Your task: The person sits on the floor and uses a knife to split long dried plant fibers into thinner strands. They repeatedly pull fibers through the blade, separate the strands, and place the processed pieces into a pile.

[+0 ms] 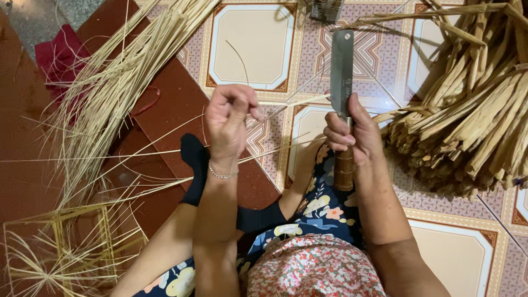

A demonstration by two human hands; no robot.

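My right hand (352,135) grips a knife (341,71) with a flat steel blade pointing away from me and a brown wooden handle below my fist. My left hand (230,118) is closed, pinching a thin pale straw strip (289,102) that runs right toward the blade's edge. A bracelet sits on my left wrist. I am sitting on the floor with my legs crossed beneath my arms, in floral cloth, one foot in a black sock (197,168).
A thick bundle of dried leaf strips (473,110) lies at the right. A sheaf of fine straw (115,82) fans across the left, over a brown mat (170,104). A square straw frame (60,247) sits at lower left, a red cloth (60,58) at upper left.
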